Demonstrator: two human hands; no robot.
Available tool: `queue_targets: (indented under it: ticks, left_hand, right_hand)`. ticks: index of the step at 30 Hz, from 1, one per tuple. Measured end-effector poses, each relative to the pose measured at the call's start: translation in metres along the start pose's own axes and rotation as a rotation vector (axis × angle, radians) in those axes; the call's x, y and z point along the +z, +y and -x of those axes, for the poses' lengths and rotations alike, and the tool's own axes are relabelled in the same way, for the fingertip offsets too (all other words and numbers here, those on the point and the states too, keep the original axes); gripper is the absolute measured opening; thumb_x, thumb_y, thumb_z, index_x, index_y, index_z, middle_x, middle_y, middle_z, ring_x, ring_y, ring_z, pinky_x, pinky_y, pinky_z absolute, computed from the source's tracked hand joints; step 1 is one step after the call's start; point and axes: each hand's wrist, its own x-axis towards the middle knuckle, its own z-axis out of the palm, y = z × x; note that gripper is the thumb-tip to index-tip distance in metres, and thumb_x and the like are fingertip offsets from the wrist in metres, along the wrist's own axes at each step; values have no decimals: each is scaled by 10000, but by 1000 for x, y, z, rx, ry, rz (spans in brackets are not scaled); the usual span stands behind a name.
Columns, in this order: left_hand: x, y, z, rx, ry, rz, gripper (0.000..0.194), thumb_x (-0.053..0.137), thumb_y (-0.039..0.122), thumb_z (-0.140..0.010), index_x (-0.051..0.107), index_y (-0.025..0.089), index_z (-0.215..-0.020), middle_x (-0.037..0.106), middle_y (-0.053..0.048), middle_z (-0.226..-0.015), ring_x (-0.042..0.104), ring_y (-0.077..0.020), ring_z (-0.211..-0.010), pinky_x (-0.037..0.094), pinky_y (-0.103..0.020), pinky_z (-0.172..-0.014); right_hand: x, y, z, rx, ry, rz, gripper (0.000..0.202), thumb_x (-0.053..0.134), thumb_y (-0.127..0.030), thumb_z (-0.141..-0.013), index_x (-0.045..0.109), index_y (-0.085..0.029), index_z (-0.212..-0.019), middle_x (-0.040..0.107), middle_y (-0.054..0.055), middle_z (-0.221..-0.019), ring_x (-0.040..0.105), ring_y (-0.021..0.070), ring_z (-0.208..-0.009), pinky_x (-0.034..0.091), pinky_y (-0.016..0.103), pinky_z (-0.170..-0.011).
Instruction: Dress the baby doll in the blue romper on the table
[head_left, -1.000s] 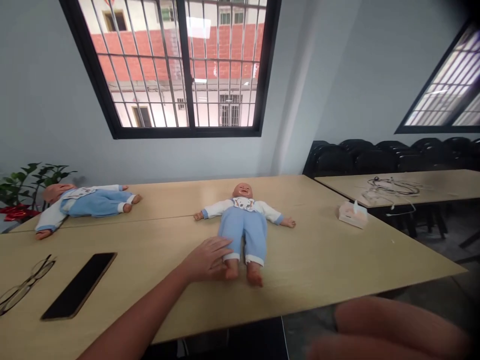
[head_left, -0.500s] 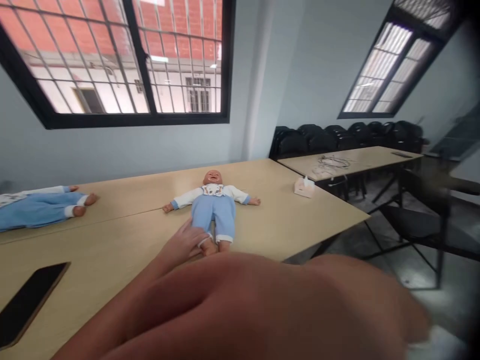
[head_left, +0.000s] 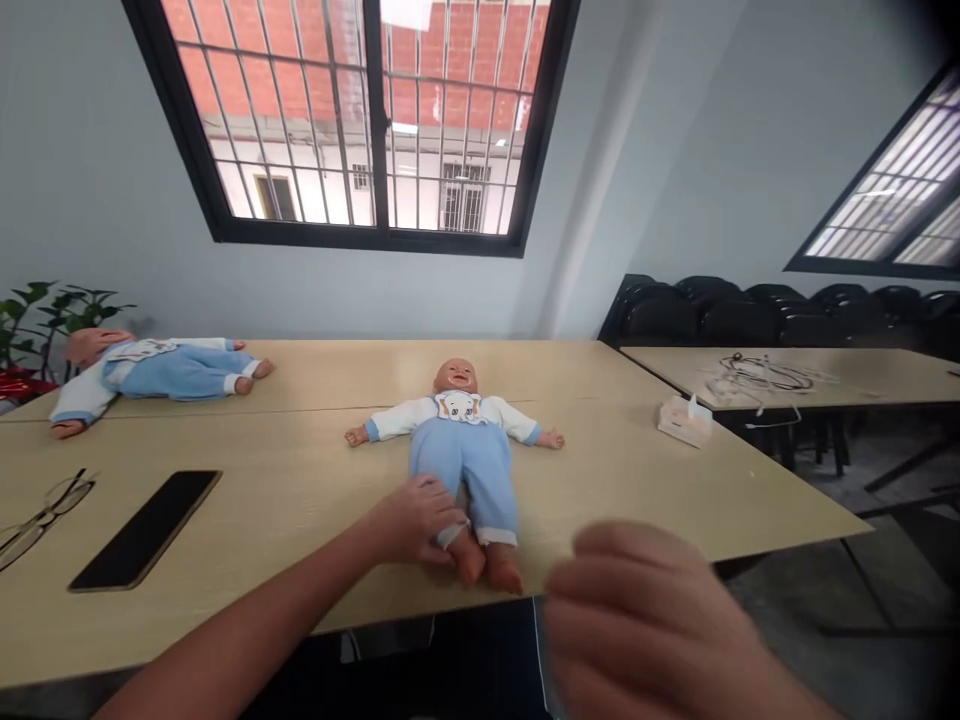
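Note:
A baby doll (head_left: pixel 462 450) in blue trousers and a white top lies on its back on the pale wooden table (head_left: pixel 315 450), arms spread, feet toward me. My left hand (head_left: pixel 420 520) is wrapped round the doll's lower leg, on the left side of the view, near the trouser cuff. My right hand (head_left: pixel 637 620) is raised close to the camera, right of the doll's feet and apart from it. It is blurred, with the fingers curled; whether they hold anything cannot be made out.
A second doll (head_left: pixel 180 370) lies at the back left beside a plant (head_left: pixel 60 315). A phone (head_left: pixel 146 530) and glasses (head_left: pixel 49 515) are at left. A tissue box (head_left: pixel 685 421) sits at right. Beyond are another table with cables (head_left: pixel 761 375) and stacked black chairs (head_left: pixel 664 315).
The view has swung left, bringing in the glasses and the second doll's head. My right hand, which filled the lower view, has moved right, off the doll's feet. My left hand stays on the leg.

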Motion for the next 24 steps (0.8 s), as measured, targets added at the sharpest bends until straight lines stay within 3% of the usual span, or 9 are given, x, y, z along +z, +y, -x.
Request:
queue_targets:
  ticks: [3,6,8,10,12,16,19,21,24]
  left_hand:
    - [3,10,5,54,-40,38,452,660,555,-897,680,303,-1272,704,-107,-1188,571,-331,-1151,329,-474,-1120]
    - [-7,2,5,156,-13,46,582,685,569,-881,598,306,-1393,641,-106,-1379,555,-328,-1252,345,-454,-1135]
    - [-22,-20,-1,101,78,17,517,617,521,-939,592,284,-1397,612,-106,-1426,535,-319,-1301,331,-467,-1165]
    - [-41,-52,-15,-59,213,15,390,475,423,-1015,633,267,-1335,640,-99,-1379,526,-299,-1315,313,-484,-1190]
    - [-60,-90,-33,-241,344,99,400,464,422,-1003,646,234,-1306,640,-113,-1366,520,-306,-1315,326,-496,-1191]
    - [-79,-150,-65,-320,335,282,574,525,541,-947,588,159,-1371,629,-155,-1396,563,-305,-1284,432,-443,-1110]
    - [-77,-169,-75,-326,288,328,620,594,629,-878,642,154,-1273,702,-140,-1256,641,-271,-1128,500,-378,-989]
    - [-72,-173,-77,-351,288,328,626,661,654,-814,664,154,-1190,718,-119,-1149,640,-259,-1048,502,-368,-948]
    - [-66,-174,-74,-391,307,310,666,696,655,-786,624,138,-1199,693,-90,-1049,612,-239,-951,494,-365,-889]
  right_hand:
    - [20,43,-30,-24,-158,29,199,494,-174,-933,672,-263,-927,671,35,-773,585,206,-731,463,382,-674]
    - [43,89,-37,205,-268,-62,235,467,-87,-871,662,-216,-894,697,21,-813,608,177,-764,451,322,-709]
    - [57,115,-33,372,-341,-160,276,451,-54,-858,674,-209,-912,729,14,-869,641,164,-798,455,289,-732]
    - [69,134,-27,482,-405,-211,318,442,-44,-863,689,-208,-979,748,11,-903,661,161,-814,456,271,-735]
    - [80,149,-27,521,-443,-211,338,442,-64,-893,687,-208,-1078,759,18,-935,671,168,-829,455,267,-739]
    - [100,175,-54,476,-435,-93,294,469,-168,-967,662,-190,-1188,750,77,-1077,667,215,-965,458,294,-821]
    - [121,201,-94,415,-465,-7,297,444,-189,-1000,645,-168,-1217,703,121,-1237,635,235,-1107,453,312,-921]
    - [140,221,-124,421,-557,28,327,461,-161,-994,617,-163,-1281,656,138,-1348,609,237,-1201,447,312,-974]
    - [170,245,-159,481,-691,67,457,635,-82,-853,620,-145,-1306,686,169,-1303,657,279,-1153,486,320,-911]
